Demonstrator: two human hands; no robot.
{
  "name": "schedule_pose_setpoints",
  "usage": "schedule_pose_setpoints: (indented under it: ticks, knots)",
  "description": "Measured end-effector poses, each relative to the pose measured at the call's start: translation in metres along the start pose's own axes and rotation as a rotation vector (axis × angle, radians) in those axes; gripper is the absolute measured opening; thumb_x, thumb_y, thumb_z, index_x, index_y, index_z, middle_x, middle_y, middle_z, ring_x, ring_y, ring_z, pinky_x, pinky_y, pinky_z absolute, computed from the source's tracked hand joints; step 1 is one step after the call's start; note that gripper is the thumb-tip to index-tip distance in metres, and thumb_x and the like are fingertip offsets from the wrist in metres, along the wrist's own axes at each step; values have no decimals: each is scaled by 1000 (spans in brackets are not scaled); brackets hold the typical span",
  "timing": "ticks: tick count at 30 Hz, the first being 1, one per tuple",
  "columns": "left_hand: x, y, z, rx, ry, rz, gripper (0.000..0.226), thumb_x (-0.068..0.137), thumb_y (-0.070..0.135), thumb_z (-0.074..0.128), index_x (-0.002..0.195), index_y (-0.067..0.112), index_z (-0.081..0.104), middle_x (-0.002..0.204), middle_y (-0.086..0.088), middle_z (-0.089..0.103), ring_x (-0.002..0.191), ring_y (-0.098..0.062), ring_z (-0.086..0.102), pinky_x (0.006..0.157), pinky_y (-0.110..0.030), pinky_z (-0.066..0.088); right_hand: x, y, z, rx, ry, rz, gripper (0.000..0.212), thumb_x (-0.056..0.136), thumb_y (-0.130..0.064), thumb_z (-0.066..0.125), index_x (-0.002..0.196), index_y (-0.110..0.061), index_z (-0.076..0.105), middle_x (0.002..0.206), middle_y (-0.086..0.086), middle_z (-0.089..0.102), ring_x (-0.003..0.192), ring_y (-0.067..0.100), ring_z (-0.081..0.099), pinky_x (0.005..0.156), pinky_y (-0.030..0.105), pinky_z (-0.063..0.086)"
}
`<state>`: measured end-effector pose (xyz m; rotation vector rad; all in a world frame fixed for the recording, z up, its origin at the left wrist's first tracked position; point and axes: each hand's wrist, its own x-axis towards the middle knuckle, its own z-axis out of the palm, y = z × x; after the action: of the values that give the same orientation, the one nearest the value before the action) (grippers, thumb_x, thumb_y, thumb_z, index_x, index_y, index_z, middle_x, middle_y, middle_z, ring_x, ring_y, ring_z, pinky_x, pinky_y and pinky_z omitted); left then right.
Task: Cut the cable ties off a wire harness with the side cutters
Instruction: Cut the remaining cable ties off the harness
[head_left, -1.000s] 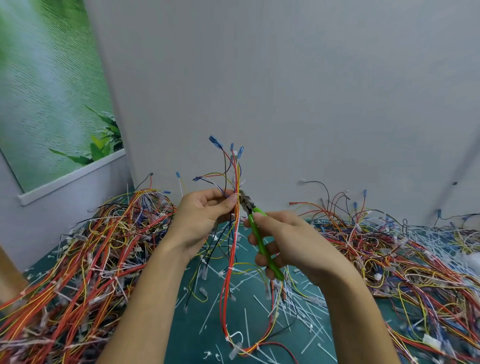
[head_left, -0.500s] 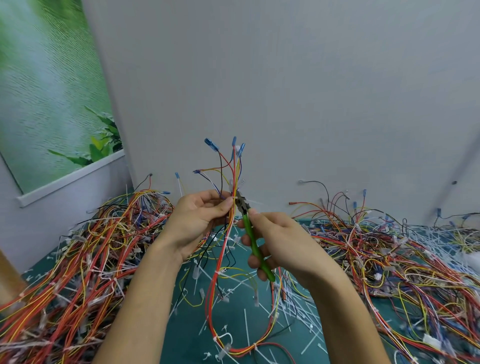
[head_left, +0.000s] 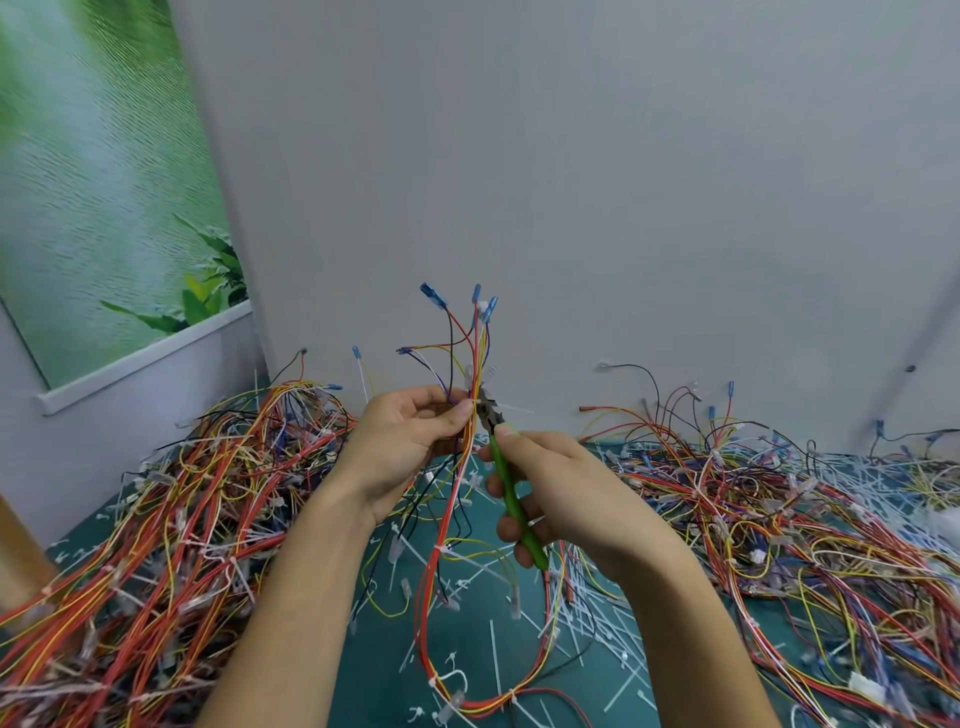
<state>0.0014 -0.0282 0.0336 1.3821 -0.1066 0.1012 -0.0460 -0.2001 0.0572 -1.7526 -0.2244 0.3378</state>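
Note:
My left hand (head_left: 410, 441) pinches a wire harness (head_left: 457, 499) of red, orange and yellow wires between thumb and fingers, holding it upright above the green mat. Blue terminals fan out above my fingers. My right hand (head_left: 561, 493) grips the green-handled side cutters (head_left: 511, 493), whose metal jaws sit against the harness at a white cable tie (head_left: 470, 382) just right of my left thumb. The harness hangs down in a loop, with more white ties along it.
A big tangle of harnesses (head_left: 156, 545) lies at the left and another heap (head_left: 779, 509) at the right. Cut white ties (head_left: 587, 623) litter the green mat (head_left: 384, 675). A grey wall (head_left: 571, 208) stands close behind.
Both hands and the harness have drifted slightly left and up. The cutter jaws have closed in on the bundle beside my left thumb.

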Motion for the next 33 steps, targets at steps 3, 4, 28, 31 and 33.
schedule_pose_setpoints:
  ticks: [3, 4, 28, 31, 33]
  knots:
    - [1, -1, 0, 2, 1, -2, 9, 91, 5, 67, 97, 6, 72, 81, -8, 72, 71, -14, 68, 64, -19, 56, -1, -3, -1, 18, -29, 18, 39, 108, -44, 45, 119, -8, 58, 94, 9, 58, 61, 22, 61, 54, 41, 58]
    - [2, -1, 0, 0, 3, -5, 9, 91, 6, 67, 97, 6, 73, 81, -9, 73, 72, -14, 68, 64, -20, 56, -2, -3, -1, 26, -39, 23, 40, 108, -44, 46, 119, -8, 58, 96, 10, 58, 62, 23, 62, 57, 44, 59]
    - [3, -6, 5, -13, 59, 76, 6, 86, 20, 76, 90, 15, 76, 81, -3, 73, 78, -13, 66, 66, -21, 55, 9, 8, 4, -275, 127, -99, 56, 108, -52, 35, 112, -1, 58, 80, 11, 56, 52, 19, 59, 43, 29, 46]
    - [2, -4, 4, -42, 58, 99, 14, 79, 22, 76, 90, 14, 74, 80, -1, 72, 75, -11, 65, 64, -19, 54, 8, 7, 6, -244, 102, -105, 55, 107, -53, 35, 113, -3, 58, 83, 11, 57, 55, 20, 62, 50, 38, 55]
    - [1, -2, 4, -95, 42, 95, 16, 75, 21, 76, 89, 14, 72, 80, -1, 72, 73, -10, 66, 62, -20, 54, 7, 5, 7, -173, 75, -99, 52, 108, -51, 36, 112, -5, 59, 88, 9, 60, 56, 17, 64, 55, 43, 59]
